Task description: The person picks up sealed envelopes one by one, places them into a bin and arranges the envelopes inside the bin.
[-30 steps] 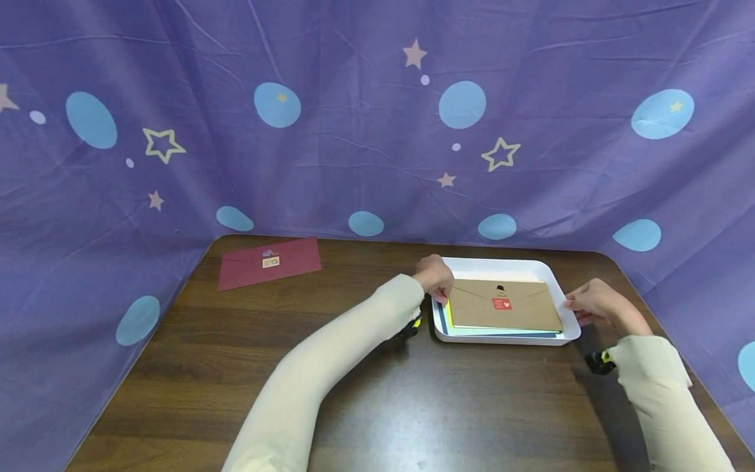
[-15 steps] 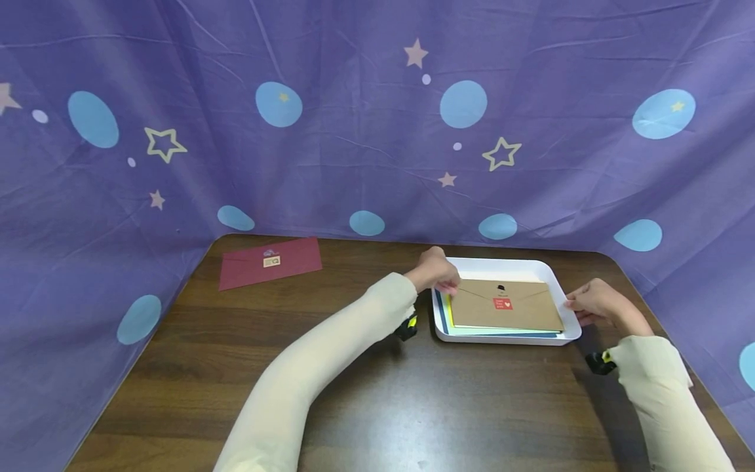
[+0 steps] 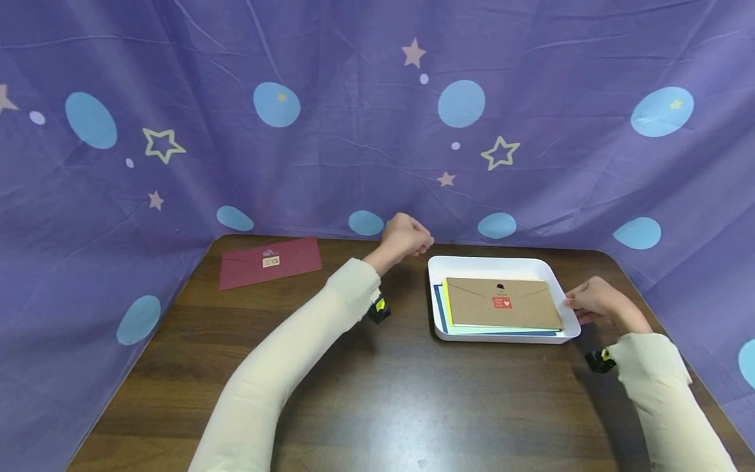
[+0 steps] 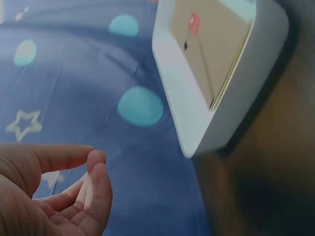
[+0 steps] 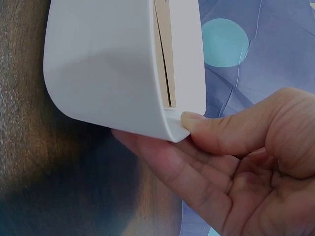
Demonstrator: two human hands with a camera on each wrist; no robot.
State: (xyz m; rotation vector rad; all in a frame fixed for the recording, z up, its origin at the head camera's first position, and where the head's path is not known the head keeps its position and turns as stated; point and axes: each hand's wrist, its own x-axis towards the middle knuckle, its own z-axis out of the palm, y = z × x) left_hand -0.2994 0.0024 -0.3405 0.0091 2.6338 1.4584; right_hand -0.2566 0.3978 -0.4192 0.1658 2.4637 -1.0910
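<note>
A white tray (image 3: 495,267) stands at the right of the table, holding a stack of envelopes. On top lies a brown envelope (image 3: 525,308) with a red sticker; yellow, pale green and blue edges show beneath it. My right hand (image 3: 604,305) grips the tray's right end. In the right wrist view, the thumb (image 5: 206,130) lies over the rim and the fingers are underneath. Above the table, left of the tray's far corner, is my left hand (image 3: 406,236). It holds nothing; its fingers (image 4: 101,196) are loosely curled, with thumb and fingertip close together.
A dark red envelope (image 3: 271,262) with a small pale label lies at the table's far left. The wooden table (image 3: 413,406) meets a purple curtain (image 3: 354,131) along its back and sides.
My left hand has left the tray's left end and moved up and to the left, uncovering the envelopes' left edges. The right hand stays on the tray, which has not visibly moved.
</note>
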